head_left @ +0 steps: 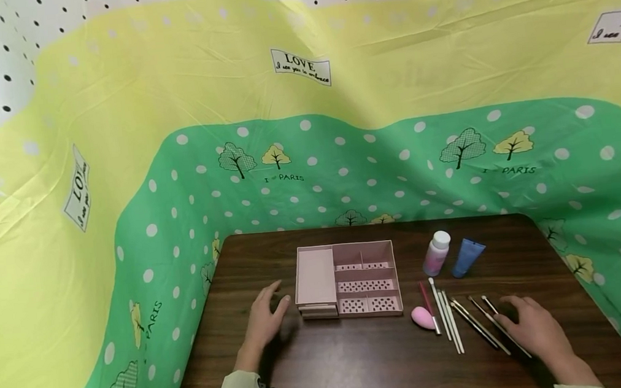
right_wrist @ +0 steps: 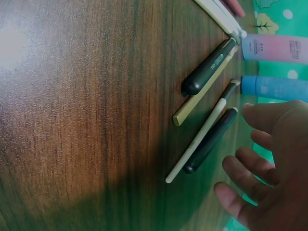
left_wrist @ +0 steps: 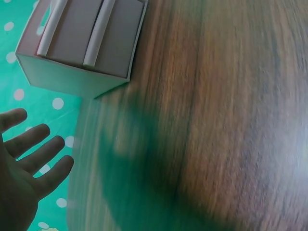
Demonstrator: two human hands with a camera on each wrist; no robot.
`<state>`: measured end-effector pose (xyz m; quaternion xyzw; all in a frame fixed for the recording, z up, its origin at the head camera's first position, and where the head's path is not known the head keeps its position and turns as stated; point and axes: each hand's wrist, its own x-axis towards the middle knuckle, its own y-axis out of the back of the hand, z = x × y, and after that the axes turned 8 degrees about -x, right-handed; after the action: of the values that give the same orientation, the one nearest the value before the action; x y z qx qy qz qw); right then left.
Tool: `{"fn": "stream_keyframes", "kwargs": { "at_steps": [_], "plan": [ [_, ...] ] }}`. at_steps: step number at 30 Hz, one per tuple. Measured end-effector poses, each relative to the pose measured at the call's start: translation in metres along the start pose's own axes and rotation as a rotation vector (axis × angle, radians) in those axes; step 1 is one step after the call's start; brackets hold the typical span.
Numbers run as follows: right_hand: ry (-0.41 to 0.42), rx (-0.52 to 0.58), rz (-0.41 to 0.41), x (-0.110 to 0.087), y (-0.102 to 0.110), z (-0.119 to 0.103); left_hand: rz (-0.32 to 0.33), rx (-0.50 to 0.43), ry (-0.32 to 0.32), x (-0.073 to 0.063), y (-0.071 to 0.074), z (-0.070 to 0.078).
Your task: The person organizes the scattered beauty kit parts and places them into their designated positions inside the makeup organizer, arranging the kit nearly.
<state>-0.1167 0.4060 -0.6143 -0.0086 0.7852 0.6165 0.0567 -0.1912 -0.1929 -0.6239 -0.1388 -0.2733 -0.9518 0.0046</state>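
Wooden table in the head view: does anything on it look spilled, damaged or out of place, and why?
Nothing looks spilled or damaged. Mildly untidy, though: the brushes lie loose at differing angles on the table, right of the pink organizer, rather than lined up neatly.

Room fronts the organizer; brushes obstruct rightward.

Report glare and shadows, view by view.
Head view: sheen on the wooden table, a shadow beside the left hand; left wrist view: glare at the right edge, shadow in the lower middle; right wrist view: glare at upper left, shadow along the bottom.
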Motion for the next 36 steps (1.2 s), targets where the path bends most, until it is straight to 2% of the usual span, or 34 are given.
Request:
{"fn": "stream_keyframes", "kwargs": {
  "at_steps": [9, 13, 18, 22, 31, 36],
  "plan": [
    [-0.004, 0.004, -0.001, 0.001, -0.004, 0.005, -0.033, -0.209, 0.027, 0.004, -0.008, 0.005],
    [-0.006, 0.002, -0.01, 0.001, -0.006, 0.007, -0.035, -0.268, 0.053, 0.007, -0.012, 0.007],
    [-0.011, 0.002, -0.035, 0.003, -0.009, 0.01, -0.043, -0.3, 0.089, 0.009, -0.018, 0.008],
    [-0.016, 0.008, -0.051, 0.004, -0.01, 0.013, -0.043, -0.307, 0.087, 0.01, -0.021, 0.011],
    [-0.014, 0.009, -0.027, 0.005, -0.014, 0.015, -0.028, -0.265, 0.085, 0.01, -0.029, 0.012],
    [0.018, 0.021, -0.023, 0.009, -0.015, 0.018, -0.022, -0.309, 0.128, 0.01, -0.031, 0.012]
  ]
}}
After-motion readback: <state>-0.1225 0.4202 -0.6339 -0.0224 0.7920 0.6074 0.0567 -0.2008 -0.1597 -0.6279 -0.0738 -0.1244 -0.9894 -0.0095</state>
